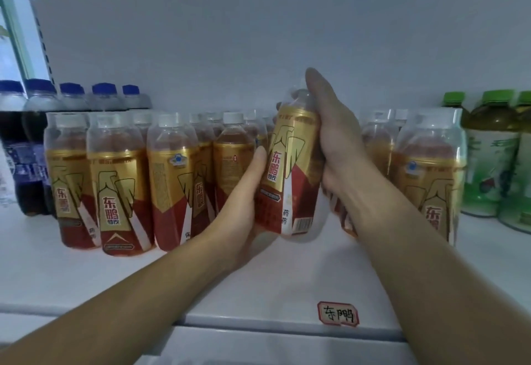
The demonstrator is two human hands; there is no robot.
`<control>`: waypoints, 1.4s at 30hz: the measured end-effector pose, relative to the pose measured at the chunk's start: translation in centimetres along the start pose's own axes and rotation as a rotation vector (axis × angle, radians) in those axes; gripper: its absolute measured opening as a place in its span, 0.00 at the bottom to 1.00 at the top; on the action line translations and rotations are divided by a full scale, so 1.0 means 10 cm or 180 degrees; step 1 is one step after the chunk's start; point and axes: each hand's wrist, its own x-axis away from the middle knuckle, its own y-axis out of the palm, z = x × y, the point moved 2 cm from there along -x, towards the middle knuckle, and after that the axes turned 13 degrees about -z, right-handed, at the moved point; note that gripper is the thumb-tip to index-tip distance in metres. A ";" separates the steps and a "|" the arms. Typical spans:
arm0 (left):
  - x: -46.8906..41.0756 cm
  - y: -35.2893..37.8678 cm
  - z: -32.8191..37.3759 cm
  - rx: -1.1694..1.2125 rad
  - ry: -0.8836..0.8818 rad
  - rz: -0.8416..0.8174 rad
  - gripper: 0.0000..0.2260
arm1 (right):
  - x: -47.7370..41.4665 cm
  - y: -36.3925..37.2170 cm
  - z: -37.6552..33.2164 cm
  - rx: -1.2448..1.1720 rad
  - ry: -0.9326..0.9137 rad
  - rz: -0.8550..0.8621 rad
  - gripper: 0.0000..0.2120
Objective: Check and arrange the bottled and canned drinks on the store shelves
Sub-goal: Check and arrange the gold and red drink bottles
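I hold one gold-and-red energy drink bottle [290, 169] tilted a little above the white shelf [86, 272], in a gap in its row. My left hand [250, 201] cups its lower left side, thumb along the label. My right hand [330, 140] grips its upper right side, fingers wrapped behind the neck and cap. More of the same bottles [120, 189] stand in rows to the left, and others [428, 175] stand to the right.
Dark cola bottles with blue caps [31, 140] stand at the far left. Green tea bottles [488, 158] stand at the far right. A handwritten price label [338, 313] sticks to the shelf's front edge. A white back panel [258, 48] closes the shelf behind.
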 end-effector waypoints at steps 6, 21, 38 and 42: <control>0.02 -0.06 0.02 0.0543 -0.0385 -0.0060 0.33 | 0.00 0.03 0.05 -0.0619 0.0327 -0.0461 0.22; 0.05 0.00 0.04 0.0780 -0.0235 -0.0371 0.33 | 0.03 -0.07 0.09 -0.0686 0.0646 -0.0480 0.30; 0.02 0.01 0.04 0.0663 -0.0230 -0.0091 0.25 | 0.00 -0.03 0.03 0.0025 0.0084 0.0264 0.36; 0.05 -0.01 0.12 0.0617 -0.0105 0.0016 0.24 | 0.00 0.04 0.01 0.0279 0.0087 0.0392 0.33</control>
